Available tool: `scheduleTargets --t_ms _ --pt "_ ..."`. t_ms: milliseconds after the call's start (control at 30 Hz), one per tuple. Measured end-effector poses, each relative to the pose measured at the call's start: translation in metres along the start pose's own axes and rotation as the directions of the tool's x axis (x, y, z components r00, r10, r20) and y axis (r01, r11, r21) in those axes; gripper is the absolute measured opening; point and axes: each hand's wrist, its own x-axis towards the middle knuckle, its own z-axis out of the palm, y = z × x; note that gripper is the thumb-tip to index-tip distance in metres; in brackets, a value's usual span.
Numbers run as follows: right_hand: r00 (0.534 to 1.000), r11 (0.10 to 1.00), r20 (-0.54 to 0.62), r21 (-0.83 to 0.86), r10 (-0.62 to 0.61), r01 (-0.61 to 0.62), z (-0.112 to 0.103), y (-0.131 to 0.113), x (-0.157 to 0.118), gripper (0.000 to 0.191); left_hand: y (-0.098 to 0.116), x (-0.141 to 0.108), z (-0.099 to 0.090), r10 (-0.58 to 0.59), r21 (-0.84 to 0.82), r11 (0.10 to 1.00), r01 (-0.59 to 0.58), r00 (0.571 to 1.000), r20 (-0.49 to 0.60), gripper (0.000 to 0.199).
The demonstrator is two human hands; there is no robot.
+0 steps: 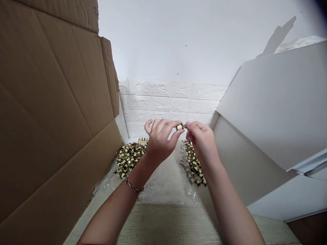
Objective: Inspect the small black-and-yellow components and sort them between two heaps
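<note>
Raised in front of the wall, my left hand (163, 136) pinches a small transformer (180, 127) between thumb and index finger. This part has a yellow-wrapped middle and black ends with pins. My right hand (201, 137) is closed just to the right of it, thumb and index finger pressed together by its end. Whatever those fingertips grip is too small to make out. Under my left wrist lies a pile of similar yellow-and-black transformers (130, 156). A second pile (194, 165) lies below my right hand, partly covered by clear plastic and hidden by the forearm.
A clear plastic sheet or bag (166, 183) lies on the pale wooden tabletop (166, 224). Tall cardboard (56, 102) walls the left side. White panels (276, 109) stand on the right. A white brick-patterned wall (158, 102) closes off the back.
</note>
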Motion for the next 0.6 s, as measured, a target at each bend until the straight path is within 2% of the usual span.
scheduleTargets --t_ms 267,333,467,533,600 --pt "0.971 0.916 -0.065 -0.352 -0.23 0.193 -0.0009 -0.0037 -0.0028 0.027 0.0016 -0.0014 0.0015 -0.003 0.019 1.0 0.003 1.0 0.021 0.011" --pt "0.948 0.866 -0.068 -0.432 -0.31 0.252 -0.0004 -0.0036 -0.0041 0.025 0.001 -0.0015 0.0021 -0.009 0.02 1.0 0.008 1.0 0.03 0.012" --pt "0.874 0.715 -0.013 -0.581 -0.486 0.389 0.0004 -0.0044 -0.0056 0.022 -0.0001 -0.0016 0.0031 -0.009 0.023 1.0 0.008 0.999 0.037 0.012" --pt "0.849 0.662 0.01 -0.621 -0.528 0.419 0.0005 -0.0052 -0.0056 0.022 -0.0002 -0.0014 0.0031 -0.005 0.026 1.0 0.004 0.999 0.034 0.012" --pt "0.846 0.657 0.01 -0.626 -0.533 0.421 0.0002 -0.0056 -0.0054 0.022 0.0 -0.0011 0.0028 -0.005 0.027 1.0 0.004 0.999 0.034 0.012"
